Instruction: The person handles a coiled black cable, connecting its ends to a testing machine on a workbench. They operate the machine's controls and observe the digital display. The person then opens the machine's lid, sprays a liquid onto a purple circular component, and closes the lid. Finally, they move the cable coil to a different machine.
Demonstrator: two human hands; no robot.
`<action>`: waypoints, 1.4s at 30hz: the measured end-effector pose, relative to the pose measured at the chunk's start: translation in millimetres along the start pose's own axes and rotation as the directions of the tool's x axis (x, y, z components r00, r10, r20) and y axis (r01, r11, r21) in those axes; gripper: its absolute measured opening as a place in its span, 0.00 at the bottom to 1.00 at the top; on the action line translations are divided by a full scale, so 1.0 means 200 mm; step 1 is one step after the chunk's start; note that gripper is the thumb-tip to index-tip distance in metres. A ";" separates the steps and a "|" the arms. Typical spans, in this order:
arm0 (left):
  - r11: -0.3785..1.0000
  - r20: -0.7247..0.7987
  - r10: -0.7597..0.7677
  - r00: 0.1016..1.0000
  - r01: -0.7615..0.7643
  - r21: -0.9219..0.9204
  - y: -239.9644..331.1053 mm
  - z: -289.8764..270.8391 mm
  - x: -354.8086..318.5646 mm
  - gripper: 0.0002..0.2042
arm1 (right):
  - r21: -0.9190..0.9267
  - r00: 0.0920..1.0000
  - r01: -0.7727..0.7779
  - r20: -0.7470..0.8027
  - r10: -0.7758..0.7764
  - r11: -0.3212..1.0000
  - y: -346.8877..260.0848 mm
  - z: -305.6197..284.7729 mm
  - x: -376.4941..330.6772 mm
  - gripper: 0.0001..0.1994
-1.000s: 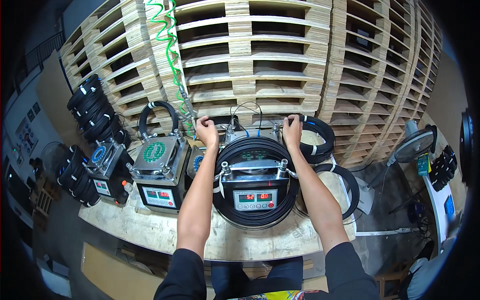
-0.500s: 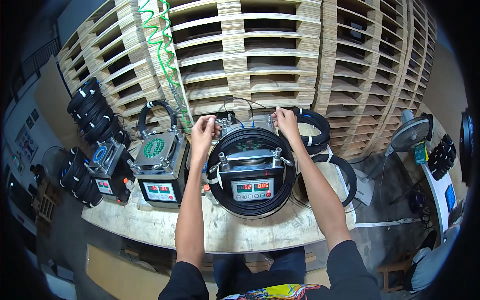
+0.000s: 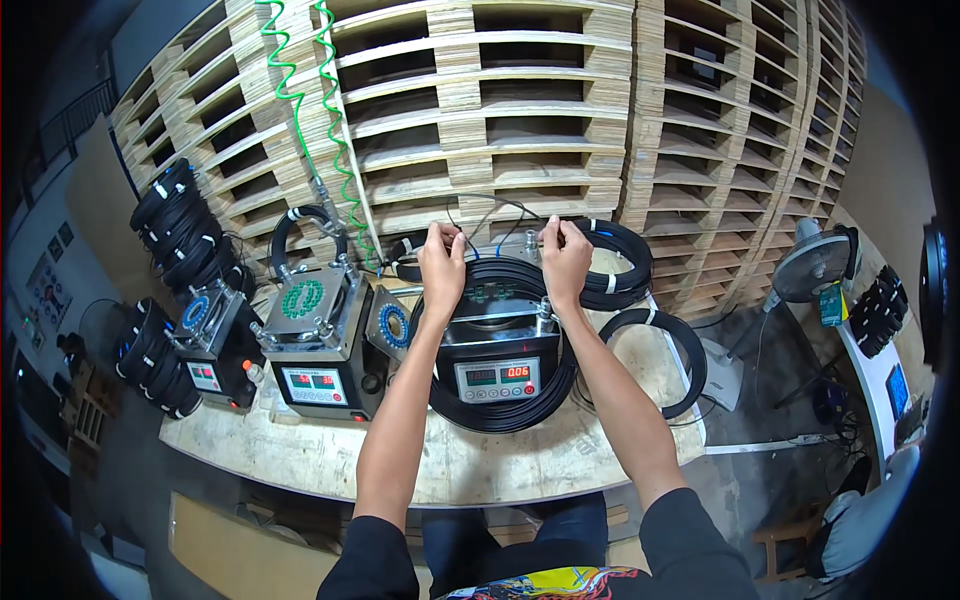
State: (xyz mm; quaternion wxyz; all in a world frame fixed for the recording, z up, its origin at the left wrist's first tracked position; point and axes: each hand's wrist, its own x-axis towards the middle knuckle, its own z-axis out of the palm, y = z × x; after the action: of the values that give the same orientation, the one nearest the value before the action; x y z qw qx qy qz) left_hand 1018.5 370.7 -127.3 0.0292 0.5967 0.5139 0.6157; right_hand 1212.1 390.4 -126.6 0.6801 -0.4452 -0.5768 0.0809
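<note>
A coil of black cable (image 3: 500, 415) hangs around a black-and-silver machine (image 3: 490, 335) with a lit red display on its front. Behind the coil's top, my left hand (image 3: 442, 268) has its fingers curled closed beside a thin cable strand; what is in them is hidden. My right hand (image 3: 567, 258) is pinched at the machine's back right, at the end of a thin black cable (image 3: 490, 197) that arcs up behind the coil. Short blue cable ends show between the hands.
To the left stand another machine (image 3: 310, 340) with a green ring on top and a smaller one (image 3: 205, 345) with a blue ring. More black coils (image 3: 625, 250) lie at the right. Stacked pallets (image 3: 480, 110) rise behind; green coiled hoses (image 3: 290, 85) hang down. A fan (image 3: 815, 265) stands right.
My left hand has moved right and forward over the coil's top left, and its fingers have curled in. My right hand stays near the same spot. The view has shifted slightly.
</note>
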 end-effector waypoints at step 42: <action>0.992 0.277 0.101 0.955 -0.074 -0.106 0.11 -0.16 0.05 0.12 | 0.085 0.951 -0.107 0.300 0.077 0.991 0.03 -0.01 0.03 0.17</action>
State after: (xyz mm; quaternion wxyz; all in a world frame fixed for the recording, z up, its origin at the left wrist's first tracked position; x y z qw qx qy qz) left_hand 1004.0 349.1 -97.8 0.1029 0.6985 0.4479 0.5485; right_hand 1217.4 396.9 -127.6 0.6031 -0.4197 -0.6460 0.2070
